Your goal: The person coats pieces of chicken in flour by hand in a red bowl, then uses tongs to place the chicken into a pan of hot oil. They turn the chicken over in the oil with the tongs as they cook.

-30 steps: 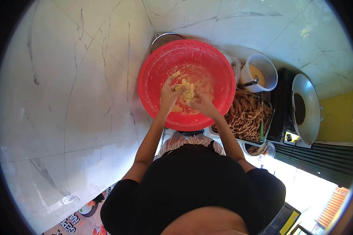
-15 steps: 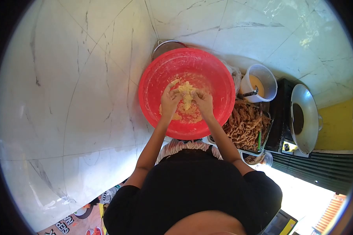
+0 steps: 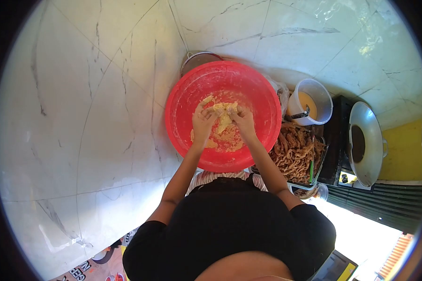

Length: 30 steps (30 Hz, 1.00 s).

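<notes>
Basin: plain red, with whitish smears. Coated piece: pale yellow. Crumbs: sandy yellow. Bucket: translucent white; liquid within, orange-yellow. Fried strips: reddish brown. Slim rod: bright green. Wok: silver-grey, dark centre. Wall tiles: white, veined grey-black. Shirt: plain black. Striped cloth: pink and white. Side panel: yellow. Ribbed sheet: dark green.
</notes>
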Each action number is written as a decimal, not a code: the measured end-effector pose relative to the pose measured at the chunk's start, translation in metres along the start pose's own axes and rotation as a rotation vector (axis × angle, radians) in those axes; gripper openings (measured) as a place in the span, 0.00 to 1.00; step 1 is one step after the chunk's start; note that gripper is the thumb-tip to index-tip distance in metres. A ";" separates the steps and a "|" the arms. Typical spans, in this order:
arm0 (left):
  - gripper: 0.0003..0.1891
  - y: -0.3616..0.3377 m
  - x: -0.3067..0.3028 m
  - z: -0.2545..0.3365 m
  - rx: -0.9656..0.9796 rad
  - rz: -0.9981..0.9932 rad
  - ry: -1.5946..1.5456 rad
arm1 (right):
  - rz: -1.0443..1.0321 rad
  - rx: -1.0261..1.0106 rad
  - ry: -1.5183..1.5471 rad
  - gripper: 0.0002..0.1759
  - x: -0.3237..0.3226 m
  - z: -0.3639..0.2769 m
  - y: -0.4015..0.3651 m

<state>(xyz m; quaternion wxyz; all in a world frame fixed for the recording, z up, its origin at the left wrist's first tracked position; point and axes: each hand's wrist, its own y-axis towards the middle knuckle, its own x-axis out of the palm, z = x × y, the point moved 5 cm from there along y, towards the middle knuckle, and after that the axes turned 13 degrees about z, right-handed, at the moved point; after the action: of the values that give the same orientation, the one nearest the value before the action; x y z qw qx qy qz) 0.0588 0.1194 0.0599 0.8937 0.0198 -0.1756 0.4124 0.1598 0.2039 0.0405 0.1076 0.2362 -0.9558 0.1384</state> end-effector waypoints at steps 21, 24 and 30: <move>0.09 -0.016 -0.011 -0.054 -0.150 -0.332 0.241 | 0.057 -0.182 -0.095 0.20 -0.018 0.001 0.003; 0.10 -0.017 -0.010 -0.046 -0.069 -0.171 0.167 | 0.015 0.019 -0.037 0.18 -0.024 0.014 -0.005; 0.12 -0.022 -0.016 -0.054 -0.145 -0.297 0.307 | -0.146 -0.045 -0.114 0.19 -0.016 0.015 -0.020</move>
<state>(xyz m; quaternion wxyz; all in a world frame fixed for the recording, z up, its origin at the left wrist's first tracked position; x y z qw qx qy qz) 0.0813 0.1029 0.0064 0.9599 -0.0818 -0.0619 0.2608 0.1809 0.1892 0.0267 0.0681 0.3102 -0.9434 0.0950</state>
